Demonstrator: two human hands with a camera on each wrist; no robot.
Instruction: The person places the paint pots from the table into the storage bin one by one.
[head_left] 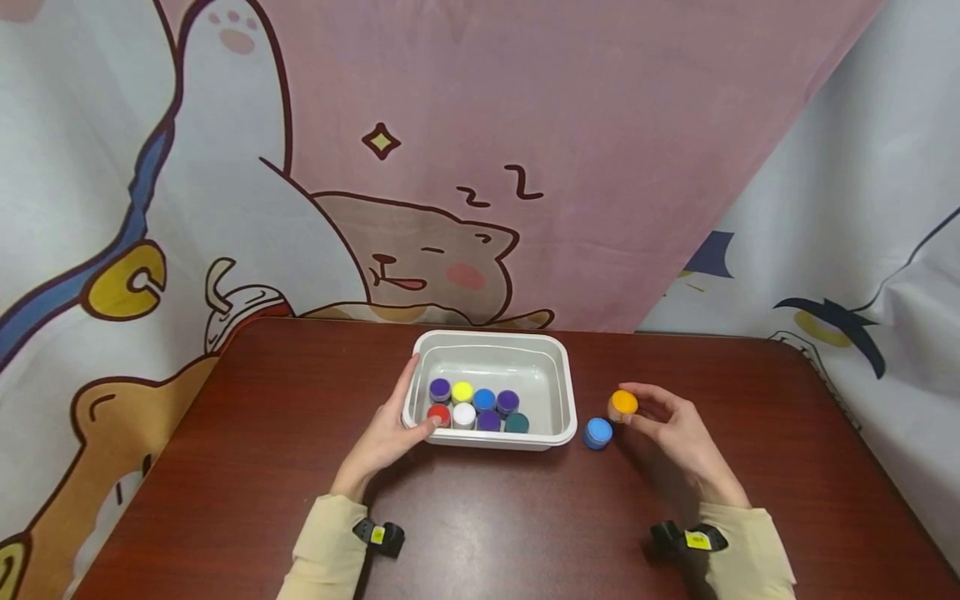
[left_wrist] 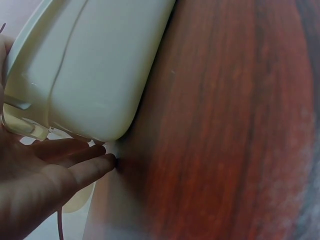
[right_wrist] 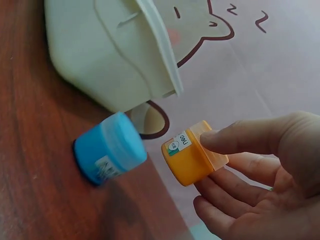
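Observation:
Between thumb and fingers, my right hand [head_left: 682, 433] pinches a small orange paint pot [head_left: 623, 405], held up off the table in the right wrist view. A light blue paint pot [right_wrist: 110, 148] stands on the table beside it, just right of a white plastic tray [head_left: 558, 375]. My left hand [head_left: 386, 437] holds the tray's left end, thumb over the front rim and fingers along the outer wall. Inside are several pots: a red pot [head_left: 438, 414] by the thumb, a white pot [head_left: 464, 416], a yellow pot [head_left: 462, 392], a dark green pot [head_left: 517, 422], plus purple and blue ones.
The tray stands on a dark red-brown wooden table [head_left: 480, 517], near its back edge. Behind the table hangs a cloth [head_left: 600, 167] printed with cartoon animals. The pots in the tray are gathered toward its left and front; bare tray floor shows at the back right.

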